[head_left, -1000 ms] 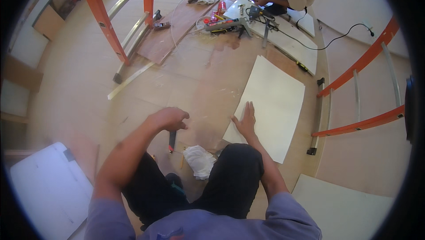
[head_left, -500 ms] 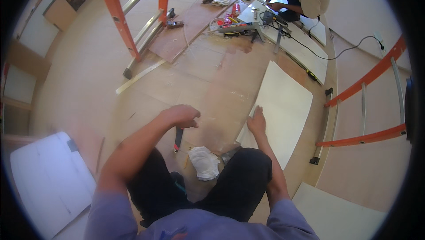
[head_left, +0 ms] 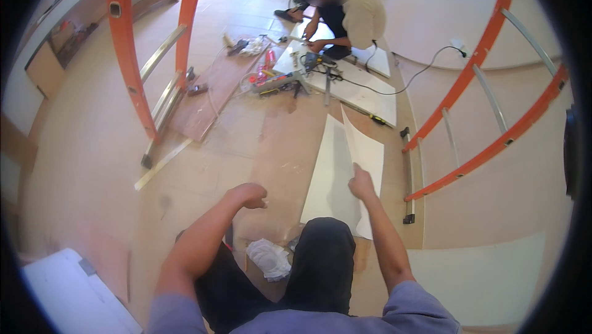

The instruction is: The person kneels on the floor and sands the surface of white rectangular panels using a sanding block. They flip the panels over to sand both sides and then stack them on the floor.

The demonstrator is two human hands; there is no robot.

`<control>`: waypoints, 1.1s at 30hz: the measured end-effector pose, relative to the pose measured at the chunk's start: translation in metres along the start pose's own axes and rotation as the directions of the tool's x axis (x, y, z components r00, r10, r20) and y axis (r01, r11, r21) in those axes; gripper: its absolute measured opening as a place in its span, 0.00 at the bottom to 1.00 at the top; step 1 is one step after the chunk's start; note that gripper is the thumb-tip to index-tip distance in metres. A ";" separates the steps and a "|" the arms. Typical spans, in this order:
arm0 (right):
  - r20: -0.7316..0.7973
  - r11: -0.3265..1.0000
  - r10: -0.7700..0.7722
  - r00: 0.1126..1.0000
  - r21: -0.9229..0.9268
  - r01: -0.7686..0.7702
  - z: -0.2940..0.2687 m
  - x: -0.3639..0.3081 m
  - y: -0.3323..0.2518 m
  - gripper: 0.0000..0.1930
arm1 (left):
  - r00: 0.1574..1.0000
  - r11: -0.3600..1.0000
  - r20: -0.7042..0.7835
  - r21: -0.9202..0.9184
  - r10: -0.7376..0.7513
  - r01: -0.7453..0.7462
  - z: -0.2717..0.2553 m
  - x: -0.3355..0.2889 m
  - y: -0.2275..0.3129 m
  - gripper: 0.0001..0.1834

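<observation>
My right hand (head_left: 361,182) pinches the near edge of a thin white sheet (head_left: 369,164). The sheet's left edge is raised and curls up, throwing a shadow on the white panel (head_left: 322,177) under it. Over the bare floor to the left hangs my left hand (head_left: 248,196), its fingers curled in and touching nothing around it. Whether something small is in those fingers is hidden. A crumpled white cloth or glove bundle (head_left: 269,259) lies between my knees. Beside my left knee a dark, red-marked hand tool (head_left: 229,238) shows only in part.
Orange stepladders stand at left (head_left: 132,50) and right (head_left: 487,44). Ahead, a person (head_left: 364,10) crouches by a white board (head_left: 364,90) with a power tool (head_left: 313,61), cables and red bottles. A reddish board (head_left: 206,96) and a wood strip (head_left: 161,164) lie left.
My right hand has gone from resting on the white sheet to gripping its edge, which has lifted and folded to the right. My left hand stays raised. The view has tilted up and turned right.
</observation>
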State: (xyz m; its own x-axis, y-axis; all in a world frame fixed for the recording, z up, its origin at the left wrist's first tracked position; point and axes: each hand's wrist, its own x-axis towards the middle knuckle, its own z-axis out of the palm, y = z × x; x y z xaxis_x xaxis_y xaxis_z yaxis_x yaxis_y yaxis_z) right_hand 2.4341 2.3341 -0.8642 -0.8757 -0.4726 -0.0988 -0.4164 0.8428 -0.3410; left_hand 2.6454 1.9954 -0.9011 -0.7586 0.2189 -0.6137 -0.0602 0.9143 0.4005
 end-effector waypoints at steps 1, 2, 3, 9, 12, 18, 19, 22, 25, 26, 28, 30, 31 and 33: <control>-0.066 1.000 -0.024 0.998 0.013 0.025 -0.016 0.000 0.014 0.31 | 1.000 1.000 -0.004 0.003 -0.007 0.007 0.004 0.003 -0.009 0.31; -0.128 0.998 -0.048 0.991 0.024 0.052 -0.033 0.000 0.029 0.32 | 1.000 1.000 -0.030 -0.008 -0.008 0.007 0.008 0.006 -0.017 0.31; -0.149 0.999 -0.035 0.988 0.023 0.038 -0.054 -0.003 0.036 0.33 | 0.999 1.000 -0.050 -0.022 -0.019 0.018 0.014 0.007 -0.026 0.30; -0.325 0.907 -0.047 0.945 0.381 0.176 -0.250 -0.040 0.050 0.37 | 0.988 0.990 -0.155 -0.144 -0.024 0.002 -0.002 0.008 -0.040 0.30; -0.338 0.635 0.060 0.939 0.739 0.225 -0.265 -0.076 0.032 0.34 | 0.990 0.983 -0.142 -0.181 -0.020 -0.006 0.009 0.000 -0.036 0.30; -0.394 0.624 0.099 0.914 0.740 0.252 -0.251 -0.105 0.045 0.32 | 0.981 0.957 -0.180 -0.263 0.073 -0.119 0.071 0.044 -0.021 0.38; -0.376 0.605 0.094 0.922 0.757 0.247 -0.245 -0.107 0.047 0.32 | 0.952 0.977 -0.257 -0.088 0.168 -0.196 0.083 0.059 -0.017 0.40; -0.317 0.602 0.117 0.941 0.776 0.187 -0.229 -0.132 0.069 0.33 | 0.965 0.736 -0.242 -0.671 -0.103 -0.090 0.107 0.111 0.073 0.43; -0.300 0.556 0.085 0.950 0.806 0.205 -0.222 -0.126 0.078 0.33 | 0.901 0.353 -0.252 -0.928 -0.354 -0.121 0.143 0.160 0.105 0.41; -0.304 0.505 0.063 0.951 0.831 0.232 -0.215 -0.113 0.069 0.33 | 0.834 0.369 -0.346 -0.910 -0.430 -0.187 0.149 0.171 0.083 0.40; -0.305 0.488 0.086 0.949 0.843 0.227 -0.215 -0.117 0.088 0.34 | 0.827 0.310 -0.383 -0.912 -0.413 -0.268 0.150 0.190 0.102 0.36; -0.320 0.463 0.094 0.943 0.852 0.243 -0.211 -0.117 0.102 0.34 | 0.886 0.199 -0.342 -0.936 -0.314 -0.291 0.140 0.192 0.106 0.31; -0.318 0.453 0.117 0.941 0.860 0.235 -0.211 -0.126 0.111 0.34 | 0.885 0.274 -0.367 -0.916 -0.285 -0.292 0.133 0.188 0.120 0.30; -0.299 0.434 0.179 0.937 0.879 0.198 -0.209 -0.140 0.130 0.35 | 0.894 0.413 -0.394 -0.866 -0.214 -0.283 0.101 0.173 0.152 0.28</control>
State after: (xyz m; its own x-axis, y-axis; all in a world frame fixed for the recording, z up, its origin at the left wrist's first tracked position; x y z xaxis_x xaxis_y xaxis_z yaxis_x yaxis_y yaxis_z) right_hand 2.4513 2.5637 -0.6996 -0.9684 -0.2151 0.1261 -0.1389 0.0456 -0.9892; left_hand 2.5708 2.2070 -1.0153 -0.9208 -0.1343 -0.3663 -0.3721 0.0205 0.9280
